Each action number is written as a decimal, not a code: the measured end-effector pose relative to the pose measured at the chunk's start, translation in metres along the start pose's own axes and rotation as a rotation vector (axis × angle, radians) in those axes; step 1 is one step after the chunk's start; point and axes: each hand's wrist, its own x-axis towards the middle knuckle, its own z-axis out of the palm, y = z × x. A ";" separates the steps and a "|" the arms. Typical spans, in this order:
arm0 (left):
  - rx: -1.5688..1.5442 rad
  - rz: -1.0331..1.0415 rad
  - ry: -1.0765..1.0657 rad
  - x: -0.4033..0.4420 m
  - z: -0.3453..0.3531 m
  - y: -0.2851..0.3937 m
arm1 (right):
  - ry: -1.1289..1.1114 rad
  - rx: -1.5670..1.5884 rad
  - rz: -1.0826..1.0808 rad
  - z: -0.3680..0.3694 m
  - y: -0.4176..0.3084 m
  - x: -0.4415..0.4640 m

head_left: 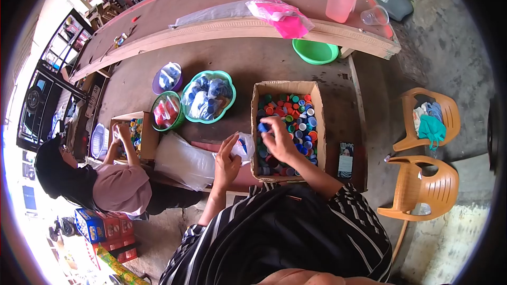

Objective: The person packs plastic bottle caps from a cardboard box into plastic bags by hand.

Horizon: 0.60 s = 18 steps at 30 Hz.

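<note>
My right hand (pixel 280 140) is over the left part of a cardboard box (pixel 320 126) filled with bottle caps (pixel 301 126) in many colours. Its fingers pinch a blue bottle cap (pixel 263 127). To the left of the box, my left hand (pixel 227 163) has its fingers raised and bent around the edge of a small clear plastic bag (pixel 244 146) with something blue inside. Flat clear plastic bags (pixel 185 161) lie on the table beside my left wrist.
Behind my left hand stand a turquoise basin (pixel 230 103), a green basket (pixel 180 118) and a purple bowl (pixel 156 85), all holding bagged caps. At left, a co-worker (pixel 121 184) reaches into another cap box (pixel 150 136). A phone (pixel 345 160) lies right of my box; a raised wooden shelf (pixel 222 29) spans the back.
</note>
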 end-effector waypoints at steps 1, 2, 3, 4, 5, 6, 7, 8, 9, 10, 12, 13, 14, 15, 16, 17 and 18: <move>-0.019 -0.018 0.003 0.000 -0.006 0.010 | 0.052 -0.129 -0.043 0.001 0.027 0.002; -0.047 0.016 0.004 0.001 -0.011 0.019 | 0.099 -0.460 -0.282 -0.005 0.045 0.003; -0.075 0.050 0.006 0.002 -0.016 0.027 | 0.099 -0.483 -0.264 -0.007 0.059 0.000; -0.104 0.083 0.005 0.002 -0.022 0.040 | 0.099 -0.509 -0.243 -0.006 0.072 -0.006; -0.155 0.057 -0.036 0.001 -0.029 0.058 | -0.006 -0.241 -0.020 -0.001 0.084 -0.011; -0.219 0.092 -0.053 0.001 -0.033 0.071 | -0.109 0.024 0.204 0.002 0.096 -0.016; -0.284 0.128 -0.072 0.001 -0.036 0.082 | -0.207 0.290 0.426 0.002 0.096 -0.019; -0.348 0.168 -0.093 0.001 -0.038 0.092 | -0.222 0.455 0.550 0.002 0.096 -0.025; -0.404 0.195 -0.136 0.001 -0.042 0.102 | -0.232 0.622 0.670 0.004 0.085 -0.027; -0.430 0.245 -0.148 0.002 -0.043 0.107 | -0.240 0.791 0.788 0.007 0.077 -0.028; -0.490 0.304 -0.155 0.006 -0.043 0.107 | -0.106 1.062 0.836 0.010 0.074 -0.024; -0.526 0.315 -0.148 0.008 -0.041 0.104 | -0.029 1.155 0.783 0.002 0.057 -0.019; -0.562 0.326 -0.141 0.011 -0.039 0.101 | 0.050 1.246 0.727 -0.003 0.048 -0.014; -0.617 0.268 -0.113 0.012 -0.034 0.091 | 0.121 1.146 0.676 -0.014 0.063 -0.009; -0.640 0.240 -0.099 0.013 -0.029 0.078 | 0.211 0.963 0.586 -0.032 0.052 -0.006; -0.664 0.213 -0.085 0.014 -0.024 0.065 | 0.266 0.832 0.392 -0.046 0.057 0.003; -0.688 0.186 -0.071 0.015 -0.019 0.051 | 0.130 0.960 0.291 -0.079 0.089 0.002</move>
